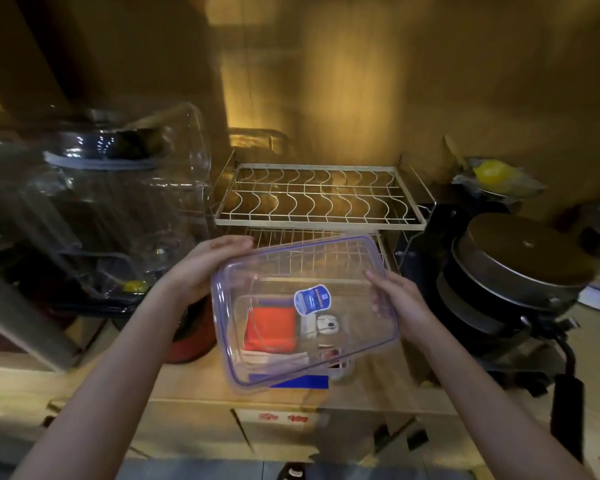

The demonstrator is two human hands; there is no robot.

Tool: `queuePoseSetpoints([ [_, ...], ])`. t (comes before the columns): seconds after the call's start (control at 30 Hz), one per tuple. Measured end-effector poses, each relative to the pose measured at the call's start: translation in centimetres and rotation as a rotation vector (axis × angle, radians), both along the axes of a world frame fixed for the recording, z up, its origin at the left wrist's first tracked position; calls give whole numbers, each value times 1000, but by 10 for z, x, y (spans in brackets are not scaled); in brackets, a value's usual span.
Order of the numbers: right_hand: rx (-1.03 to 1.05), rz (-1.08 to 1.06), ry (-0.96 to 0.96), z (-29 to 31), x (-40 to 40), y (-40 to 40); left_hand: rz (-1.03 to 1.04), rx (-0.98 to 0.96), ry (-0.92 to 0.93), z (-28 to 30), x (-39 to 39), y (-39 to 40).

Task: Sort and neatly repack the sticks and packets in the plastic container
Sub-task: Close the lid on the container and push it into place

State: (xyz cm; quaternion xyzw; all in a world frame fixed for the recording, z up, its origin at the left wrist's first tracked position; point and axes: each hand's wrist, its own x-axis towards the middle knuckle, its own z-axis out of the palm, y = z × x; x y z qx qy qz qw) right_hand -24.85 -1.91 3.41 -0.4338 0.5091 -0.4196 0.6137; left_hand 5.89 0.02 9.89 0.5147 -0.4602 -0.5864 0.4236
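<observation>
- A wooden counter (pixel 187 379) runs across the near scene.
- At far left stands a big clear jar (pixel 118 202); at far centre a white wire dish rack (pixel 317 195); at right a stack of dark pans (pixel 513 271).
- A clear plastic lid (pixel 303 306) with a blue seal line and a blue sticker (pixel 312 298) is held tilted above the plastic container (pixel 291 367) on the counter.
- The left hand (pixel 205 268) curls around the lid's far left corner, fingers on top.
- The right hand (pixel 400 303) grips the lid's right edge, fingers spread along it.
- Seen through the lid, an orange packet (pixel 271 329) lies left in the container, white sticks (pixel 278 360) nearer, small pale packets (pixel 321 325) to the right.
</observation>
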Motion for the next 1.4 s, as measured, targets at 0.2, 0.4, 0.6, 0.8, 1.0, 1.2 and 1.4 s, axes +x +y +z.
queuePoseSetpoints([
  [0.2, 74, -160, -3, -25, 6, 5, 210, 70, 204, -58, -5, 30],
  [0.4, 9, -201, 205, -57, 31, 5, 570, 60, -382, -116, -30, 29],
  [0.6, -126, -157, 428, -84, 47, -6, 483, 107, -696, -138, -25, 18],
  [0.8, -70, -109, 500, -107, 61, -18, 422, 267, -777, -173, -11, 6],
  [1.0, -30, -128, 547, -127, 65, -20, 436, 268, -791, -192, -8, -3],
  [1.2, 70, -179, 403, -134, 60, -14, 474, 266, -760, -198, -11, -6],
  [1.4, 85, -148, 360, -138, 57, -12, 485, 299, -665, -196, -8, -3],
])
